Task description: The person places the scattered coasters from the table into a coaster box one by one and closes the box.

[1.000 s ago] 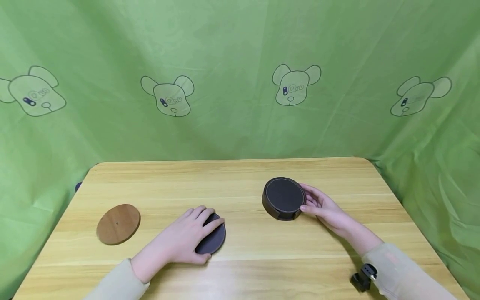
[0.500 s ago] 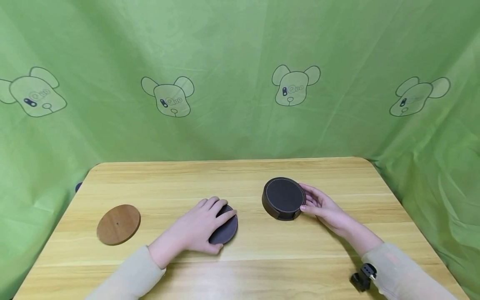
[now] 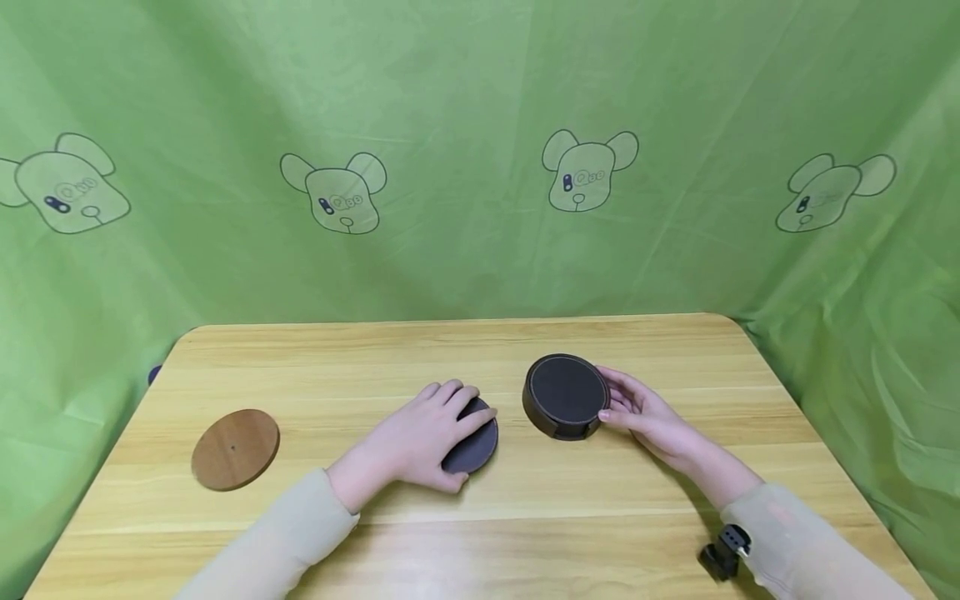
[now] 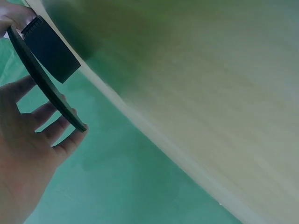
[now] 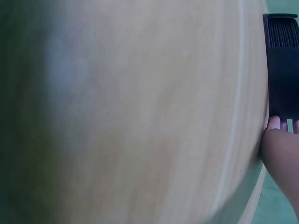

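In the head view my left hand [image 3: 422, 435] grips a round dark leather coaster [image 3: 477, 448] from above, its fingers spread across to the rim. Seen edge-on in the left wrist view, the coaster [image 4: 44, 83] is clear of the table, pinched at its edges by the fingertips. My right hand [image 3: 651, 421] holds the right side of a round dark coaster holder [image 3: 538, 414], thumb at the front. A stitched coaster [image 3: 567, 387] tops the stack inside it. Through the slot in the holder [image 5: 283, 79], the right wrist view shows several stacked edges. The left hand's coaster is left of the holder, apart from it.
A brown wooden disc [image 3: 236, 450] with a small dark dot at its centre lies on the left of the wooden table [image 3: 360, 354]. A black device [image 3: 723, 552] is fixed at the right sleeve. Green cloth [image 3: 465, 267] hangs behind and beside the table.
My left hand has carried the coaster rightward and a little away from me, closer to the holder. The right hand and the holder stay put.
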### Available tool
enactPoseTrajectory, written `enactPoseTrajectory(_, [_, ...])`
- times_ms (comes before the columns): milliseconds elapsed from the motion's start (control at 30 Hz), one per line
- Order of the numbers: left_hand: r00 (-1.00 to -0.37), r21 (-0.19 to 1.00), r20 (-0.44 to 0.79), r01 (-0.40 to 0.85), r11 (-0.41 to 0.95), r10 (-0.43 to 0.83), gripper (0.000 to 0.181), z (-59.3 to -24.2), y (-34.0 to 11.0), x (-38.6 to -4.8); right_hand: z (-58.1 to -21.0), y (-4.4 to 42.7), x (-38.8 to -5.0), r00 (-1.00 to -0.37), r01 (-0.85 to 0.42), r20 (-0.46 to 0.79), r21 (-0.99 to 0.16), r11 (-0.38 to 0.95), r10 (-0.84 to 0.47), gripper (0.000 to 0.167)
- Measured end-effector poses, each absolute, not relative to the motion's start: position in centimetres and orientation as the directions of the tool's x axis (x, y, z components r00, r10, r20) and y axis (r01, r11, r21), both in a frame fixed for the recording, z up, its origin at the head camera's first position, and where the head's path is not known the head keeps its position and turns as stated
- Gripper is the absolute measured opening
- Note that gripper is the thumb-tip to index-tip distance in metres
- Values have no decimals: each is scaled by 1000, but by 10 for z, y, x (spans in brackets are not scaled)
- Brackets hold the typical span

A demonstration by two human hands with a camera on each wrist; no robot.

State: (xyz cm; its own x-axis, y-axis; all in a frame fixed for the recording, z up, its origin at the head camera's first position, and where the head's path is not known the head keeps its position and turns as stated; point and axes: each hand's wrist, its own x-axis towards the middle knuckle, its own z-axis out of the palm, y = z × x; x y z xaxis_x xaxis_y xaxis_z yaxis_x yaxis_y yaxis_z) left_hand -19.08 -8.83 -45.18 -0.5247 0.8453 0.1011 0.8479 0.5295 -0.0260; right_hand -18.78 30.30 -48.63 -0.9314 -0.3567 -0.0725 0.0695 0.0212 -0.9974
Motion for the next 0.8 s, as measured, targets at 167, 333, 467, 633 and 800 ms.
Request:
enactPoseTrajectory(167, [-515, -23, 93, 855, 518, 852, 90, -450, -76, -195, -485, 303, -188, -930, 71, -73, -997, 20, -359, 82])
enactPoseTrajectory(333, [-500, -24, 94, 863, 504, 861, 92, -450, -63, -200, -485, 303, -187, -932, 72, -76, -997, 25, -353, 82])
enactPoseTrajectory(467, [-480, -31, 123, 873, 487, 868, 93, -450, -52, -204, -485, 303, -186, -933, 77, -84, -996, 33, -350, 82])
enactPoseTrajectory(633, [-469, -27, 161, 877, 479, 868, 94, -449, -41, -209, -485, 303, -186, -932, 79, -86, -996, 32, -351, 82])
enactPoseTrajectory(800, [-470, -20, 194, 876, 482, 861, 96, -448, -32, -215, -485, 303, -187, -934, 77, -86, -996, 41, -346, 82])
